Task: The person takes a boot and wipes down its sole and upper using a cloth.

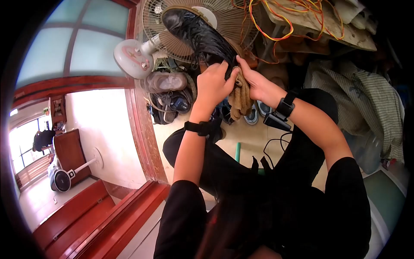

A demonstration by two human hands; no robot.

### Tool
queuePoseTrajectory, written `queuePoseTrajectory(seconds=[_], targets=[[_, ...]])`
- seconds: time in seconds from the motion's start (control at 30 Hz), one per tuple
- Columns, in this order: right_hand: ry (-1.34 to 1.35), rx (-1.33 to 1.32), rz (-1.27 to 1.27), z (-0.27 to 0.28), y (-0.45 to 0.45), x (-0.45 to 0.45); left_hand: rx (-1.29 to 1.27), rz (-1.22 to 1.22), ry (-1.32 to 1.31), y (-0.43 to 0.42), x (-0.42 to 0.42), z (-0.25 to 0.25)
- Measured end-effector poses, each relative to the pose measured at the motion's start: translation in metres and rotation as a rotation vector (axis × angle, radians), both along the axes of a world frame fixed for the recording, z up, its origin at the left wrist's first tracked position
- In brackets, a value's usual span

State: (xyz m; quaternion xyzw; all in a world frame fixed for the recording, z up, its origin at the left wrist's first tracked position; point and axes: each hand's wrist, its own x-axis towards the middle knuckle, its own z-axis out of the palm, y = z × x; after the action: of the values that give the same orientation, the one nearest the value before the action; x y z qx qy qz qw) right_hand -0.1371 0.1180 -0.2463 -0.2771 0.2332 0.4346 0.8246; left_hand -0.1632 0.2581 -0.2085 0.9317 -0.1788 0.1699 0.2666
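A black, shiny, creased boot (200, 38) is held up in front of the fan, its toe pointing to the upper left. My left hand (212, 88) is closed around the near end of the boot, thumb towards the right. From the other side my right hand (258, 84) grips the same end; its thumb lies along the edge, and the other fingers are mostly hidden. A brown, fuzzy cloth (241, 97) hangs down between both hands, against my right palm. How it meets the boot is hidden.
A standing fan (151, 41) is behind the boot. Several shoes (168, 82) lie on the floor at left, with sneakers (251, 116) below the cloth. Red and yellow wires (291, 32) cross a wooden board (327, 30). Striped fabric (358, 95) is at right, a red door frame (144, 129) at left.
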Motion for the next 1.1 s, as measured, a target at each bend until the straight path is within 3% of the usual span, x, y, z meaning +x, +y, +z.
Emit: queuePoseTrajectory(seconds=[0.13, 0.2, 0.33, 0.43, 0.57, 0.63, 0.77, 0.97, 1.1], targets=[[0.005, -0.047, -0.043, 0.003, 0.002, -0.001, -0.1, 0.065, 0.059, -0.003, 0.0, 0.002], [-0.02, -0.05, -0.038, 0.007, 0.003, -0.001, -0.498, 0.148, 0.531, -0.004, 0.0, 0.017], [-0.065, -0.088, 0.025, -0.001, 0.004, -0.001, -0.673, 0.25, 0.596, -0.001, 0.005, 0.013], [-0.088, -0.164, 0.035, -0.003, 0.007, -0.001, -0.672, 0.203, 0.409, -0.004, 0.007, 0.001], [-0.124, -0.219, 0.082, -0.009, 0.006, 0.001, -0.704, 0.193, 0.408, 0.0, 0.009, -0.014], [-0.255, -0.4, 0.118, -0.003, 0.004, 0.003, -0.638, 0.225, 0.414, -0.001, 0.004, -0.003], [-0.336, -0.348, 0.322, 0.001, -0.008, 0.022, -0.579, 0.243, 0.435, 0.008, 0.002, -0.006], [-0.854, -0.768, 0.662, 0.044, -0.022, 0.042, -0.532, 0.264, 0.488, 0.009, -0.001, -0.005], [-1.076, -0.772, 0.12, 0.047, -0.026, 0.052, -0.446, 0.264, 0.532, 0.007, 0.002, -0.013]])
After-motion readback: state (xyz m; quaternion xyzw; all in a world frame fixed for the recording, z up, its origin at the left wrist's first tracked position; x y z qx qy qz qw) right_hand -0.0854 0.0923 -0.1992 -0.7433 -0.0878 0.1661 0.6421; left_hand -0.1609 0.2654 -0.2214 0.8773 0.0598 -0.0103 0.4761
